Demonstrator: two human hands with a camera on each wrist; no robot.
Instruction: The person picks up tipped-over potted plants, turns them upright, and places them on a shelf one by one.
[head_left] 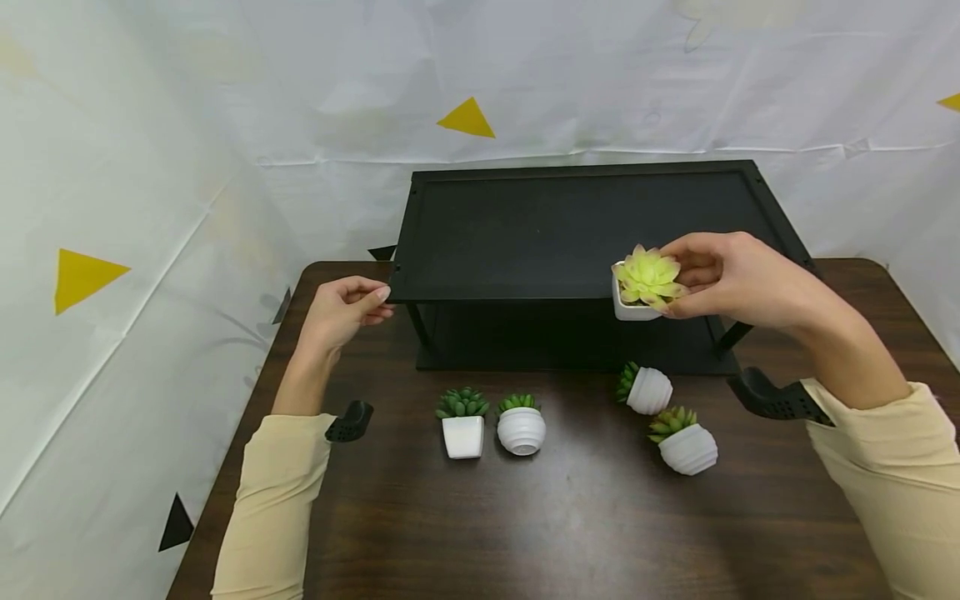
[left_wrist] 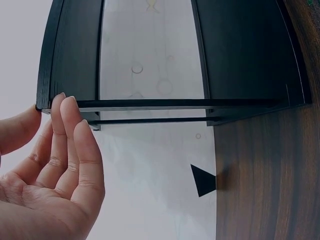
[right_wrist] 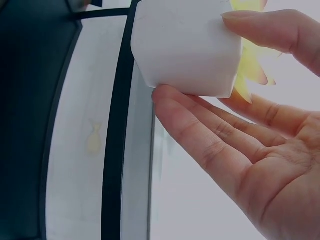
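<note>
Pot (head_left: 636, 310) pinched by right hand (head_left: 731, 275) above dark wood table (head_left: 570, 533); left hand's (head_left: 337, 312) relaxed fingers touch black shelf (head_left: 570, 229); white sheets (head_left: 112, 167) behind.

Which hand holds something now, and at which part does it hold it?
The right hand holds the yellow-green succulent by its white pot, pinched between thumb and fingers. The left hand holds nothing; it touches the black shelf corner.

Top of black shelf (head_left: 570, 229) was bare and open from above, except at its front right edge, where the right hand (head_left: 731, 275) held a yellow-green succulent pot (head_left: 645, 287). Four small potted succulents (head_left: 521, 425) stood or lay on the surface (head_left: 570, 533) just before the shelf, partly blocking its lower opening. The left hand (head_left: 341, 308) sat at the shelf's front left corner; the near surface was open.
</note>
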